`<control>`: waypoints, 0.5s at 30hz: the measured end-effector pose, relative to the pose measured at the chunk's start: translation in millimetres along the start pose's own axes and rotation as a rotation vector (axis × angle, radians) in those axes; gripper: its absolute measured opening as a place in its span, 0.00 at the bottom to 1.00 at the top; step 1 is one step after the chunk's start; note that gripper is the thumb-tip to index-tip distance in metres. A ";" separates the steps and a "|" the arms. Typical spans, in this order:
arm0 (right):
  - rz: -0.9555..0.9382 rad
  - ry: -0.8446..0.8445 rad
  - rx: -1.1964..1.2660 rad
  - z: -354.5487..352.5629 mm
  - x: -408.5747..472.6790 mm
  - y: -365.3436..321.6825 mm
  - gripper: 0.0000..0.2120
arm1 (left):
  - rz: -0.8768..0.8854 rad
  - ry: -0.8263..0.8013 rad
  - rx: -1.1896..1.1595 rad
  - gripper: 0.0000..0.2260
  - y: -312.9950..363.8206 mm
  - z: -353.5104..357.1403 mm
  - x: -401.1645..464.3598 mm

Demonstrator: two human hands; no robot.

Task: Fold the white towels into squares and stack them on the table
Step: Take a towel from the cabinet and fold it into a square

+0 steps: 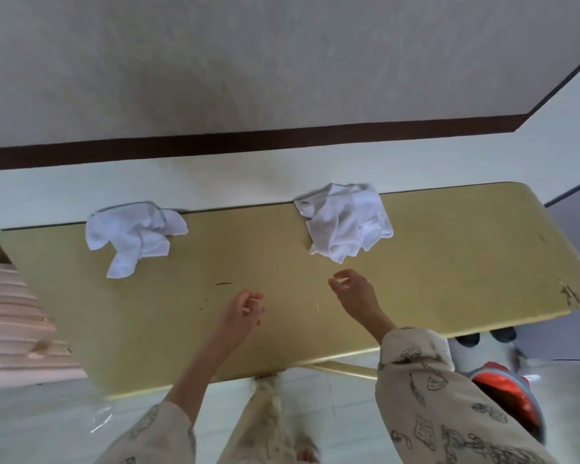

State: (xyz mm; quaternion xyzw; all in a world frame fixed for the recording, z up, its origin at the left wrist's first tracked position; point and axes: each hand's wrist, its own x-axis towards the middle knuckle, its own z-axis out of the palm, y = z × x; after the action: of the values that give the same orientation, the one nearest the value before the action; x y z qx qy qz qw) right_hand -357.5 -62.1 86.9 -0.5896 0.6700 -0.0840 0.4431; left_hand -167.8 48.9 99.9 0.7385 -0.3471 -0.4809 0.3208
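White and crumpled, the nearer towel lies on the desk just beyond the right hand, its empty grip loosely curled, while the left hand, likewise curled on nothing, sits farther from either towel.

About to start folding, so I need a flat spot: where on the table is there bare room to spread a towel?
The table is bare along its near half, around the left hand and right hand, and between the two towels. Its right end past the right crumpled towel is bare too. The far edge is crowded: the left crumpled towel and the right one lie there.
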 end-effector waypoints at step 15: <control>-0.097 0.168 -0.360 19.9 119.6 -20.7 0.11 | -0.033 -0.004 0.131 0.06 -11.9 -8.4 86.2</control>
State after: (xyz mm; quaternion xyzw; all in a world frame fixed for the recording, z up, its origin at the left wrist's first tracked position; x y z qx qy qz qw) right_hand -318.4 -163.4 29.1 -0.6816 0.6798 -0.0332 0.2686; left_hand -131.9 -14.1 51.1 0.7625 -0.3664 -0.4639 0.2631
